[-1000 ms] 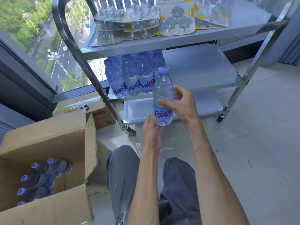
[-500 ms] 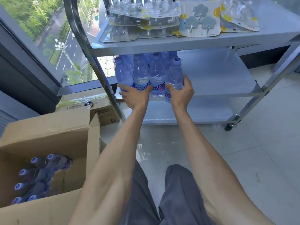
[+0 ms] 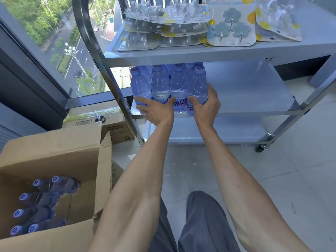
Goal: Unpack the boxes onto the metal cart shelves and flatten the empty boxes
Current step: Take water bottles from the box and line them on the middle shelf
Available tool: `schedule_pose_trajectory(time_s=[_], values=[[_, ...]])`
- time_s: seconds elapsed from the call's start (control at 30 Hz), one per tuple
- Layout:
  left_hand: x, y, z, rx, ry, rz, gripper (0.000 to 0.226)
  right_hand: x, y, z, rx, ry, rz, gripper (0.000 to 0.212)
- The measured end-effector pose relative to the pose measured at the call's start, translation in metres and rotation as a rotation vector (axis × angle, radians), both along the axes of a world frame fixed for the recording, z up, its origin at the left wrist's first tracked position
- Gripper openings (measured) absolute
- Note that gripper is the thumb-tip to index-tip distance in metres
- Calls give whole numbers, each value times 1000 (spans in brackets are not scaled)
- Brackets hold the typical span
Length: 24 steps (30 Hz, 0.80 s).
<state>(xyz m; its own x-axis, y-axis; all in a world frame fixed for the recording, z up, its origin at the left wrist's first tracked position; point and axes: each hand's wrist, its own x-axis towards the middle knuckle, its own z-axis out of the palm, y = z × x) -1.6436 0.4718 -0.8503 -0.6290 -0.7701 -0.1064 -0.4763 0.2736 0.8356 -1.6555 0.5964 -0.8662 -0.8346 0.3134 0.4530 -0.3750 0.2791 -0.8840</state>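
Several clear water bottles with purple caps stand in a tight group on the left end of the metal cart's middle shelf. My right hand grips the rightmost bottle low on its label, thumb on the right side. My left hand lies with straight fingers against the lower fronts of the left bottles. At lower left an open cardboard box holds several more bottles lying on their sides.
The top shelf carries blister packs and hook packs. A second, closed cardboard box sits behind the open one, by the cart's leg. The bottom shelf and a caster are at right. A window fills the left.
One second ago both hands held one bottle in the air before the cart. It now stands at the right of the group on the middle shelf, and both hands rest against the bottles.
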Motion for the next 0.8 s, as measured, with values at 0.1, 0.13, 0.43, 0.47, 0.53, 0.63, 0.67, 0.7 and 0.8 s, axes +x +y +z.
schedule_pose_trajectory(time_s=[0.1,0.13,0.43,0.47,0.53,0.63,0.67,0.7,0.8], values=[[0,1,-1,-11,-4,12,141,-5,4,0,16,3,22,42],[0,2,-1,-16,-6,14,140,-7,5,1,11,-3,25,43],[-1,6,-7,-54,0,40,141,-19,7,-1,-1,-23,107,50],[0,6,-8,-59,-2,39,142,-19,7,-2,-5,-20,113,52],[0,6,-8,-61,-3,38,142,-21,7,-3,-4,-6,126,53],[0,6,-8,-57,-10,34,143,-27,12,-2,13,-22,149,54],[0,6,-8,-57,-13,32,143,-29,14,-2,22,-32,162,55],[0,6,-8,-59,-13,34,143,-31,16,-2,32,-39,174,56],[0,6,-9,-68,-8,42,142,-36,14,-2,39,-43,187,58]])
